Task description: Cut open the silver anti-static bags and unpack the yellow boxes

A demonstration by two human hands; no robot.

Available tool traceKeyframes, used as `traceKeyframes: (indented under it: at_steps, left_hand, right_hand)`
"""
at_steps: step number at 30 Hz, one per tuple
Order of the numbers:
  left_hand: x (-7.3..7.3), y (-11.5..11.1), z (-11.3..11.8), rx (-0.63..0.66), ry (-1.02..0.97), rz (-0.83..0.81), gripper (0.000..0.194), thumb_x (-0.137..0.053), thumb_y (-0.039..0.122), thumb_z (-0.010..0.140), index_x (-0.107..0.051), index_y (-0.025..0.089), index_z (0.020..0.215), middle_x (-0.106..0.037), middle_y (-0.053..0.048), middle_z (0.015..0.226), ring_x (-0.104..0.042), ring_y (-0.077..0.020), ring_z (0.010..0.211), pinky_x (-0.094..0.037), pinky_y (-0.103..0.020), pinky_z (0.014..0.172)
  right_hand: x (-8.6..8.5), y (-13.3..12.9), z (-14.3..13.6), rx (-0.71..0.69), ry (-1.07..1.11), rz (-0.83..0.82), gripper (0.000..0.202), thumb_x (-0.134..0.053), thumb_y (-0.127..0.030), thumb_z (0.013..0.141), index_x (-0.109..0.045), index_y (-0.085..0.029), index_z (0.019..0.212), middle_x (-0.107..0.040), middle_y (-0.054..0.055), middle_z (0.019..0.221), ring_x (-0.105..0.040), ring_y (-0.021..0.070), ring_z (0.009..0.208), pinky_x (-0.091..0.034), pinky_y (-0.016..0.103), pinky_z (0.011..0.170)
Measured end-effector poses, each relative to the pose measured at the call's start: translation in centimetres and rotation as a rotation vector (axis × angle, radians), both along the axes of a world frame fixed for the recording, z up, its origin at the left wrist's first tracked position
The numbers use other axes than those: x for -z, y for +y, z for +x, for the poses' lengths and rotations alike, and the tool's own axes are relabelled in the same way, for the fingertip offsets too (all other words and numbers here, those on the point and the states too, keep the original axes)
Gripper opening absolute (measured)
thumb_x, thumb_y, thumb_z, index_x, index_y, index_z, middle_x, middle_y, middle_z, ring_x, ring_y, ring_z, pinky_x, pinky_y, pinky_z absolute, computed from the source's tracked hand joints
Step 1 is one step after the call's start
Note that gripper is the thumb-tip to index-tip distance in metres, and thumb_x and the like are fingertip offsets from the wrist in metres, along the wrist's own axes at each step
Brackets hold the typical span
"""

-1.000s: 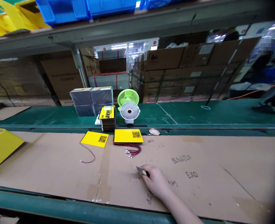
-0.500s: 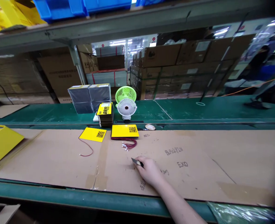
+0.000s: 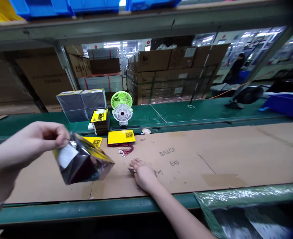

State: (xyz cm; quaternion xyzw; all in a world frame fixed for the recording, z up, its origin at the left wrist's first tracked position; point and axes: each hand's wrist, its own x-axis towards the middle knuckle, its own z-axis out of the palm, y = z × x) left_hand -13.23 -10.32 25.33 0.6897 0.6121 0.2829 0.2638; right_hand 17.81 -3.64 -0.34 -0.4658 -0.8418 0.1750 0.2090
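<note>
Glossy pouch [image 3: 87,167], dark reflective film with a yellow area and sharp, angular folds, hangs tilted over the left part of a cardboard sheet [image 3: 236,146]; its white label [image 3: 67,155] bears no readable text. The left hand [image 3: 43,137] has its grip pinched on the pouch's upper edge. The right hand [image 3: 145,176] lies on the cardboard over a small pointed tool [image 3: 131,170]; whether its grip is closed on the tool cannot be told. Handwritten capitals on the matte brown sheet appear to read "BLACKYIN" [image 3: 167,151] and, nearer the person, "EXO" [image 3: 174,163]. A flat yellow rectangular panel [image 3: 118,136] carries a black QR code [image 3: 129,134], with dark red wires [image 3: 129,151] ending in white connectors beside it. Behind, on the green worktop [image 3: 146,114], a stack of yellow-topped pieces [image 3: 100,116] shows black print too small to read, beside a round white slatted fan [image 3: 122,113].
</note>
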Motion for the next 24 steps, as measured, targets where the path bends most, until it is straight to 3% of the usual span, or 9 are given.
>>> traceKeyframes:
  at_steps: [4,12,19,24]
  left_hand:
    - [1.5,4.5,4.1,0.248,-0.303,-0.19,0.016,-0.061,0.013,0.065,-0.045,0.015,0.061,-0.051,0.005,0.061,-0.045,-0.0053,0.058,-0.034,-0.017,0.053]
    - [3.6,8.1,6.3,0.588,-0.238,-0.391,0.017,-0.055,0.004,0.058,-0.042,0.016,0.06,-0.047,0.004,0.059,-0.043,-0.0072,0.056,-0.033,-0.02,0.05]
    - [5.2,9.2,8.1,0.762,-0.204,-0.393,0.014,-0.048,0.006,0.055,-0.041,0.017,0.059,-0.041,0.004,0.059,-0.038,-0.0079,0.056,-0.032,-0.021,0.052]
    - [6.8,9.5,9.9,0.688,-0.171,-0.23,0.008,-0.049,0.011,0.064,-0.043,0.016,0.062,-0.042,0.005,0.06,-0.038,-0.0075,0.056,-0.033,-0.02,0.052]
  right_hand:
    - [0.4,-0.2,0.0,-0.02,-0.04,-0.024,0.044,-0.041,-0.009,0.078,-0.057,-0.011,0.119,-0.053,0.011,0.128,-0.043,0.0199,0.123,-0.025,0.032,0.108]
    - [-0.2,-0.1,0.1,0.005,-0.05,-0.056,0.043,-0.041,-0.01,0.081,-0.055,-0.012,0.121,-0.055,0.012,0.126,-0.045,0.0197,0.122,-0.03,0.031,0.106]
    - [-0.5,-0.4,-0.2,0.029,-0.053,-0.087,0.041,-0.04,-0.012,0.082,-0.055,-0.014,0.121,-0.056,0.011,0.125,-0.044,0.0212,0.122,-0.032,0.034,0.104]
    - [-0.8,-0.3,-0.4,0.059,-0.039,-0.103,0.042,-0.039,-0.012,0.082,-0.055,-0.014,0.121,-0.053,0.013,0.127,-0.045,0.0214,0.122,-0.034,0.034,0.102]
